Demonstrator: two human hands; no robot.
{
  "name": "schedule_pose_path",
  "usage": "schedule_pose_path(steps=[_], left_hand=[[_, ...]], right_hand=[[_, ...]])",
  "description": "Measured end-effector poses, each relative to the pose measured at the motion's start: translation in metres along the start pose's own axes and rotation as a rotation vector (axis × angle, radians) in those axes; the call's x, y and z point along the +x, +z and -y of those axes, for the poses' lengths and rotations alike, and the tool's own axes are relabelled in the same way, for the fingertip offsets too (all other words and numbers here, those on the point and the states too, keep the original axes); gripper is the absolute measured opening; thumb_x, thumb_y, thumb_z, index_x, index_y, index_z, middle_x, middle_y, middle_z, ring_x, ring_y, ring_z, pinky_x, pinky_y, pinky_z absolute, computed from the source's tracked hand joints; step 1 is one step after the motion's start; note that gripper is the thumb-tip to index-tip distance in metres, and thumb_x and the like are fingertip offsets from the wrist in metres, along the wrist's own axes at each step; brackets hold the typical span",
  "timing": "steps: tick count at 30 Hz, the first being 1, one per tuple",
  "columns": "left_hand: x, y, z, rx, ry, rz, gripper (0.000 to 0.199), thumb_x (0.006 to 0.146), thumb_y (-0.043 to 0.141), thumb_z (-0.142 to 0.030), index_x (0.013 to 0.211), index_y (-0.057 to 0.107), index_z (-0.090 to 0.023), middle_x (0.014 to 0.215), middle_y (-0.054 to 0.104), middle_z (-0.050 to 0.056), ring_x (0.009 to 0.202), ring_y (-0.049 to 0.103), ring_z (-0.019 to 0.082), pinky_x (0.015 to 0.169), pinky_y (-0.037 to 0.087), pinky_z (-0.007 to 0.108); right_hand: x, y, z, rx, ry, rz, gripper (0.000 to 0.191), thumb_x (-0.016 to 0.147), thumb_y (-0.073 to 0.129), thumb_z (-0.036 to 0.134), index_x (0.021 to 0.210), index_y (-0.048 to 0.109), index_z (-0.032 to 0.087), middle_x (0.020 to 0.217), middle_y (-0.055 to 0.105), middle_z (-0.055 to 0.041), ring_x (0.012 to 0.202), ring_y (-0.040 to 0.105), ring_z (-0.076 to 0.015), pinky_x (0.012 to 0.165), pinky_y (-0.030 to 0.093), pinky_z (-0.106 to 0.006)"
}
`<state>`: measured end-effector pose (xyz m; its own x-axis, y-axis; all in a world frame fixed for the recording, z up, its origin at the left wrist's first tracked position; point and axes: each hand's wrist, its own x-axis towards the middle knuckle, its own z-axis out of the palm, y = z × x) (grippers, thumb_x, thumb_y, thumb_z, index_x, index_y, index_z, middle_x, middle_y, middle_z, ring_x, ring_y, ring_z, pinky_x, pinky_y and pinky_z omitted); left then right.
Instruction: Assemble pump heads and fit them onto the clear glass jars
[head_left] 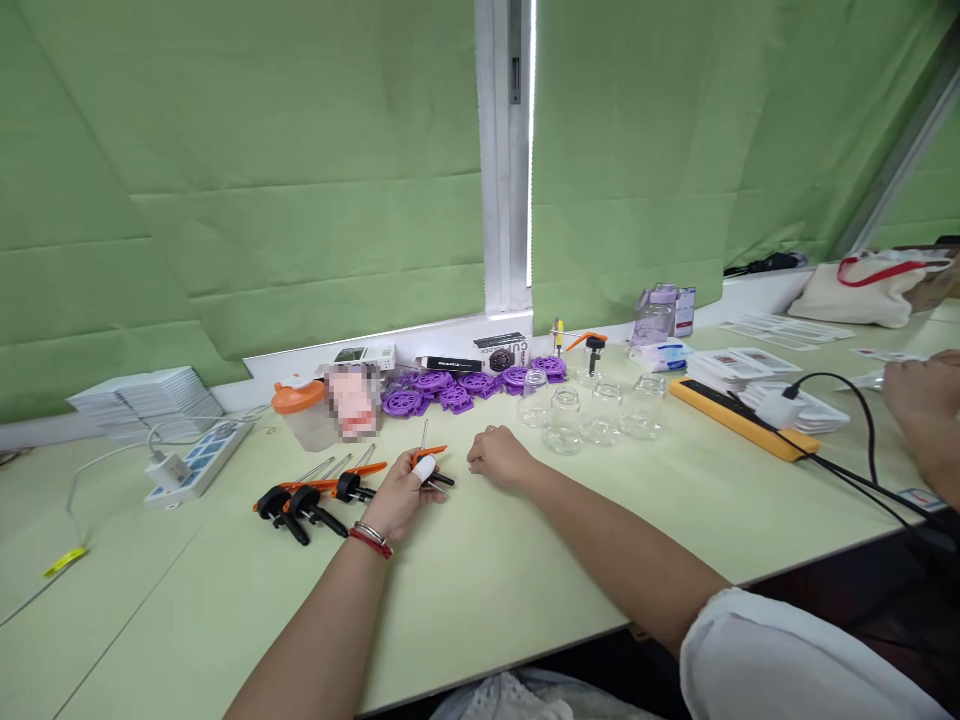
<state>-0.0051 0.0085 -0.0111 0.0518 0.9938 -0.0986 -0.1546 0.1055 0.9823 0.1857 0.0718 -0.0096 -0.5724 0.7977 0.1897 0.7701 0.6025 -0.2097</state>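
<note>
My left hand [409, 488], with a white cover on its thumb, is closed around a black-and-orange trigger head [433, 462]; a thin rod or tube sticks up from it. Beside that hand, to the left, several similar trigger heads [300, 500] lie on the table. My right hand [501, 458] rests just above the tabletop with curled fingers; whatever they hold, if anything, is hidden. Beyond it stand several clear glass bottles [601, 418]. Another trigger head [594, 352] sits at a glass jar behind them.
Purple wheel-shaped parts [457, 388] line the back, near an orange-lidded cup [300, 405]. A white power strip [202, 460] is at left, an orange one [742, 420] at right with cables. White card stacks [142, 400] stand far left. Another person's hand [926, 400] is at right.
</note>
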Motion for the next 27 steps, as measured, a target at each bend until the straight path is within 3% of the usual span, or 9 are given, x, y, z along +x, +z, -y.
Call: schedule_pose_path(steps=[5, 10, 15, 20, 24, 27], left_hand=[[0.004, -0.002, 0.002, -0.059, 0.010, -0.035, 0.022, 0.079, 0.063, -0.026, 0.096, 0.051, -0.016, 0.083, 0.055, 0.004, 0.068, 0.059, 0.013, 0.064, 0.054, 0.032], [0.003, 0.000, -0.001, -0.105, -0.007, -0.063, 0.020, 0.077, 0.064, -0.021, 0.091, 0.051, -0.016, 0.082, 0.056, 0.003, 0.066, 0.060, 0.012, 0.069, 0.054, 0.035], [0.001, 0.000, -0.004, -0.122, 0.004, -0.096, 0.017, 0.077, 0.063, -0.020, 0.090, 0.052, -0.017, 0.081, 0.055, 0.003, 0.068, 0.060, 0.013, 0.072, 0.054, 0.036], [0.003, 0.000, -0.002, -0.149, 0.009, -0.100, 0.017, 0.076, 0.063, -0.019, 0.089, 0.052, -0.018, 0.079, 0.053, 0.000, 0.069, 0.060, 0.012, 0.076, 0.054, 0.039], [0.003, 0.000, -0.003, -0.162, 0.011, -0.108, 0.018, 0.076, 0.063, -0.018, 0.090, 0.051, -0.018, 0.079, 0.053, 0.000, 0.070, 0.060, 0.012, 0.075, 0.054, 0.037], [0.002, 0.000, -0.005, -0.181, 0.021, -0.125, 0.019, 0.075, 0.063, -0.017, 0.090, 0.051, -0.018, 0.080, 0.054, 0.001, 0.071, 0.060, 0.012, 0.074, 0.055, 0.035]], right_hand=[[0.002, 0.009, 0.005, -0.028, -0.001, 0.007, 0.018, 0.075, 0.057, 0.010, 0.068, 0.071, 0.018, 0.076, 0.069, -0.0071, 0.083, 0.052, -0.0195, 0.071, 0.026, -0.030], [0.001, 0.008, 0.005, -0.014, 0.044, 0.020, 0.014, 0.077, 0.059, 0.014, 0.073, 0.072, 0.020, 0.080, 0.069, -0.0055, 0.086, 0.054, -0.0186, 0.076, 0.028, -0.030], [-0.002, -0.002, -0.002, 0.007, 0.274, -0.039, 0.018, 0.085, 0.052, 0.025, 0.089, 0.069, 0.018, 0.099, 0.066, -0.0093, 0.093, 0.056, -0.0202, 0.076, 0.034, -0.029], [-0.005, -0.001, -0.013, 0.065, 0.549, 0.001, 0.030, 0.080, 0.057, 0.040, 0.090, 0.067, 0.014, 0.085, 0.066, -0.0126, 0.073, 0.062, -0.0220, 0.056, 0.037, -0.027], [-0.006, 0.000, -0.016, 0.114, 0.595, 0.019, 0.020, 0.075, 0.061, 0.028, 0.087, 0.066, 0.013, 0.085, 0.066, -0.0128, 0.070, 0.062, -0.0213, 0.053, 0.036, -0.026], [-0.009, -0.005, -0.014, 0.160, 0.539, 0.007, 0.016, 0.077, 0.059, 0.025, 0.085, 0.066, 0.013, 0.084, 0.066, -0.0118, 0.073, 0.060, -0.0195, 0.056, 0.036, -0.025]])
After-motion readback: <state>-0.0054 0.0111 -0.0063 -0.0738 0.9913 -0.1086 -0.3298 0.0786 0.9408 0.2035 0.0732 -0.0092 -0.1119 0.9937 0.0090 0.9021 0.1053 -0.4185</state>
